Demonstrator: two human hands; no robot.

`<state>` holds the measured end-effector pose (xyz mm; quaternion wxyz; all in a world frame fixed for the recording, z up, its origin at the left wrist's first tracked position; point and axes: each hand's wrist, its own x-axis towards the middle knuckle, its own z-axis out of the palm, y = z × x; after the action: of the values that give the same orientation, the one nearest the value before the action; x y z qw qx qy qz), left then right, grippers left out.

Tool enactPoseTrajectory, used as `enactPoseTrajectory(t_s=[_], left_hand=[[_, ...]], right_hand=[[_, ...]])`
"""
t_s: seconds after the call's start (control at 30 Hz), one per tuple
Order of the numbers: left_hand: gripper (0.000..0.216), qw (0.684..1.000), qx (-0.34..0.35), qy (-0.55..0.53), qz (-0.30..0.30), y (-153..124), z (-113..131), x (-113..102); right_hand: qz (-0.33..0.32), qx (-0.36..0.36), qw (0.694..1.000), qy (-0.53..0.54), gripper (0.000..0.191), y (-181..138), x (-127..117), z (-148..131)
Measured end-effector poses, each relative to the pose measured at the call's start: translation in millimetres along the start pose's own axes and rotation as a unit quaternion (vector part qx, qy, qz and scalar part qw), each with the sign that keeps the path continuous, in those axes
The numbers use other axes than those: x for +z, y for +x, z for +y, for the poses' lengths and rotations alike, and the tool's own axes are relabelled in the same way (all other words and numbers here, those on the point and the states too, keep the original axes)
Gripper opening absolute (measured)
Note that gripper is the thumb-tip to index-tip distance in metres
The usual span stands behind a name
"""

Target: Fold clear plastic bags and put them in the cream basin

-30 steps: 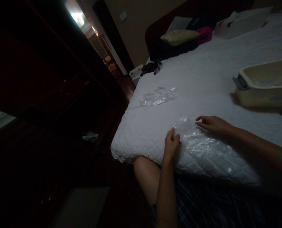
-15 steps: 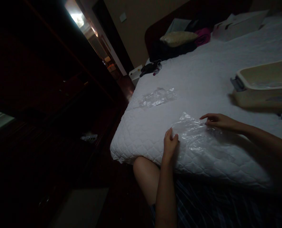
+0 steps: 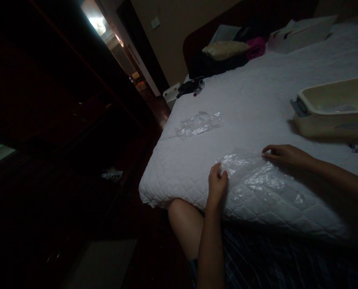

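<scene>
A crinkled clear plastic bag (image 3: 257, 176) lies spread over the near edge of the white quilted bed, between my two hands. My right hand (image 3: 283, 154) pinches its upper right edge between thumb and fingertips. At the bag's left edge is my left hand (image 3: 217, 182), its fingers curved and the thumb apart from them. The left fingertips are against or just beside the plastic; I see no clear grip there. Farther back on the bed lies another clear plastic bag (image 3: 199, 123), flat and wrinkled.
A cream plastic bin (image 3: 326, 124) with a grey handle stands at the right. A white box (image 3: 302, 36), a beige cushion (image 3: 225, 50) and a rolled magenta cloth (image 3: 255, 48) lie near the headboard. Small dark items (image 3: 189, 87) rest at the bed's far left edge.
My right hand has moved slightly right, pulling the bag's edge along. The bag now lies flatter and wider; its raised peak has dropped. The left hand has barely moved.
</scene>
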<state>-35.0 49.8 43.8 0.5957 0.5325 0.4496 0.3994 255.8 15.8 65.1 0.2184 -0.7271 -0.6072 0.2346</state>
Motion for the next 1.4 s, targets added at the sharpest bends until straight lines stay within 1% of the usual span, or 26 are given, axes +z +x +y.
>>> enactPoseTrajectory(t_s=[0.03,0.07,0.1,0.13,0.2,0.27,0.3,0.33,0.4,0.47,0.53,0.57,0.6,0.67,0.73,0.8,0.87,0.9,0.97,1.1,1.27,1.4], left_hand=[[0.039,0.994,0.056,0.086,0.028,-2,1,0],[0.036,0.975,0.114,0.180,0.057,-3,1,0],[0.035,0.946,0.165,0.267,0.079,-5,1,-1],[0.034,0.916,0.202,0.334,0.089,-6,1,-1],[0.034,0.856,0.264,0.437,0.086,-7,0,-2],[0.036,0.801,0.304,0.513,0.061,-7,-3,-2],[0.038,0.779,0.311,0.542,0.046,-7,-5,-2],[0.040,0.763,0.310,0.567,0.035,-7,-7,-1],[0.041,0.741,0.296,0.602,0.019,-6,-10,-1],[0.041,0.731,0.281,0.622,0.011,-6,-13,0],[0.042,0.722,0.274,0.635,0.012,-6,-14,1],[0.043,0.717,0.273,0.641,0.014,-6,-14,1],[0.043,0.713,0.273,0.646,0.015,-6,-14,1],[0.044,0.706,0.274,0.653,0.014,-6,-13,1],[0.045,0.700,0.274,0.659,0.010,-6,-14,1],[0.047,0.696,0.276,0.663,0.005,-6,-14,0],[0.048,0.691,0.274,0.668,-0.002,-6,-15,-1],[0.048,0.689,0.273,0.671,-0.005,-6,-16,-1],[0.049,0.686,0.269,0.676,-0.008,-6,-17,0],[0.049,0.685,0.265,0.678,-0.007,-6,-19,1],[0.049,0.679,0.275,0.681,-0.005,-5,-24,0],[0.050,0.669,0.284,0.687,-0.007,-4,-26,-2]], right_hand=[[0.003,0.011,0.999,-0.033,0.037,0,2,2],[0.010,0.018,0.997,-0.068,0.038,-1,4,3],[0.022,0.020,0.994,-0.102,0.038,-2,6,4],[0.034,0.015,0.990,-0.132,0.039,-2,9,4],[0.053,-0.004,0.983,-0.175,0.040,-4,13,4],[0.058,-0.017,0.979,-0.196,0.042,-5,17,4],[0.061,-0.022,0.978,-0.198,0.042,-6,18,5],[0.062,-0.025,0.978,-0.195,0.042,-6,19,5],[0.081,-0.029,0.978,-0.189,0.043,-5,18,3],[0.139,-0.044,0.969,-0.199,0.045,-4,15,-4],[0.214,-0.073,0.949,-0.221,0.044,-3,14,-16],[0.239,-0.094,0.939,-0.230,0.044,-3,15,-24],[0.248,-0.121,0.933,-0.232,0.043,-2,18,-33],[0.222,-0.198,0.929,-0.221,0.042,0,31,-52],[0.187,-0.267,0.924,-0.198,0.040,3,53,-67],[0.149,-0.315,0.919,-0.184,0.040,5,77,-76],[0.125,-0.320,0.920,-0.189,0.043,7,98,-77],[0.116,-0.311,0.923,-0.195,0.045,8,107,-74],[0.101,-0.290,0.930,-0.200,0.048,11,118,-66],[0.086,-0.277,0.935,-0.202,0.051,14,122,-52],[0.084,-0.281,0.934,-0.204,0.055,13,119,-51],[0.082,-0.279,0.936,-0.199,0.063,13,119,-49]])
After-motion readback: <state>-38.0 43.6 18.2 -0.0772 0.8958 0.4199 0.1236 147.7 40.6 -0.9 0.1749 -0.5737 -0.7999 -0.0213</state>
